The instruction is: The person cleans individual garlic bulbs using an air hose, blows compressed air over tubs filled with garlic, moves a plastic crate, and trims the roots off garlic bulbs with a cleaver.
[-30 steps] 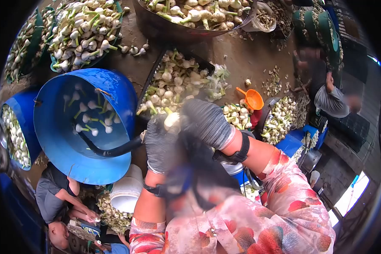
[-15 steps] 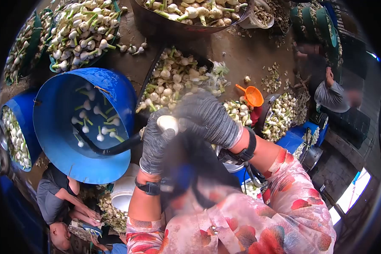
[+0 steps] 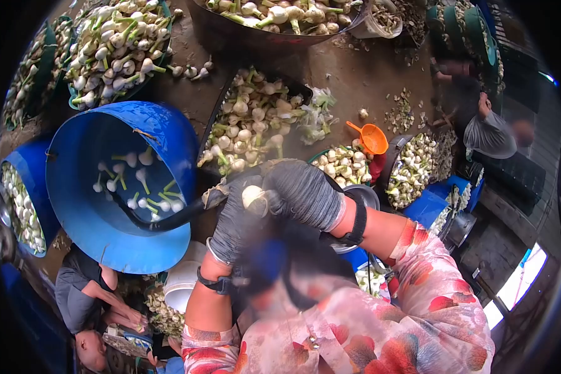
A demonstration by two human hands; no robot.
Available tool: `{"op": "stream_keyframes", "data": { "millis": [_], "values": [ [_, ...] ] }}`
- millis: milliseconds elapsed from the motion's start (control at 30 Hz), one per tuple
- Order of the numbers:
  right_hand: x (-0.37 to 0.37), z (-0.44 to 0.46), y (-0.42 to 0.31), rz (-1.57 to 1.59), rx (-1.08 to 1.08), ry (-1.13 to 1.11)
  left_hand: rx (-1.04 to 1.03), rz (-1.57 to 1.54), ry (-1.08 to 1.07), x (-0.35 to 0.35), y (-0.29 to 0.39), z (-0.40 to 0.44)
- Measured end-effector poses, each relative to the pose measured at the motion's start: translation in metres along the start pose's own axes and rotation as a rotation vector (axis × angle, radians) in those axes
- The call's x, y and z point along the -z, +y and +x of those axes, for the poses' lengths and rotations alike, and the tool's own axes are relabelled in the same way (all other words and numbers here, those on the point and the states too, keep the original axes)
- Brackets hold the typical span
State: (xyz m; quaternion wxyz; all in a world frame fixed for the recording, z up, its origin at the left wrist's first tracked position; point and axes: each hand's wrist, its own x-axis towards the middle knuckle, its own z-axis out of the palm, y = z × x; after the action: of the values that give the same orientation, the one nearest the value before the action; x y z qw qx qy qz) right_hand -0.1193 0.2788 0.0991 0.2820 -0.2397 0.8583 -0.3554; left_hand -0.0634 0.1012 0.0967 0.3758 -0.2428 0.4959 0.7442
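Note:
A pale garlic bulb point(image 3: 253, 197) sits between my two gloved hands, low in the middle of the view. My left hand point(image 3: 232, 215), in a grey glove, is closed round the bulb from the left. From the right, my right hand point(image 3: 302, 192) bends over and presses against the bulb; its fingertips are partly hidden. A black hose point(image 3: 168, 220) with a tan end runs from the blue barrel to beside my left hand. Just beyond my hands lies a black crate point(image 3: 213, 118) heaped with garlic.
The blue barrel point(image 3: 115, 240) on the left holds water and floating bulbs. An orange scoop point(image 3: 373, 138) rests at right near a garlic-filled tub. A large dark basin point(image 3: 243, 38) stands at the top. Co-workers are at lower left and upper right.
My right hand has lowered and closed in on the bulb. The bulb in my left hand has shifted slightly down and right. Bulbs in the barrel have drifted.

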Motion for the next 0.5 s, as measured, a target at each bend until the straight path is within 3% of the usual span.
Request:
{"op": "stream_keyframes", "data": {
  "millis": [33,100,167,233,267,300,367,400,433,500],
  "values": [
    [-0.007,-0.003,0.003,0.000,-0.001,0.001,0.000,0.001,-0.001,0.001,-0.007,0.002],
    [-0.016,-0.008,0.007,0.194,-0.202,-0.019,-0.400,0.468,0.083,0.000,-0.021,0.008],
    [-0.027,-0.010,0.014,0.303,-0.303,-0.015,-0.456,0.415,0.051,-0.006,-0.022,0.006],
    [-0.042,-0.013,0.031,0.412,-0.520,-0.151,-0.555,0.403,0.115,-0.008,-0.026,0.007],
    [-0.046,-0.018,0.040,0.446,-0.386,-0.105,-0.557,0.445,0.147,0.000,-0.038,0.010],
    [-0.045,-0.019,0.038,0.447,-0.385,-0.104,-0.557,0.447,0.148,0.001,-0.037,0.012],
    [-0.041,-0.020,0.033,0.374,-0.363,-0.059,-0.271,-0.461,0.091,0.002,-0.035,0.015],
    [-0.033,-0.016,0.033,0.306,-0.275,-0.088,-0.154,-0.705,0.327,0.006,-0.050,0.020],
    [-0.025,-0.011,0.040,0.305,-0.280,-0.089,-0.153,-1.132,0.193,0.009,-0.040,0.023],
    [-0.001,-0.002,0.067,-0.012,-0.293,-0.392,-0.344,-1.200,0.110,0.042,-0.029,0.025]
  ]
}}
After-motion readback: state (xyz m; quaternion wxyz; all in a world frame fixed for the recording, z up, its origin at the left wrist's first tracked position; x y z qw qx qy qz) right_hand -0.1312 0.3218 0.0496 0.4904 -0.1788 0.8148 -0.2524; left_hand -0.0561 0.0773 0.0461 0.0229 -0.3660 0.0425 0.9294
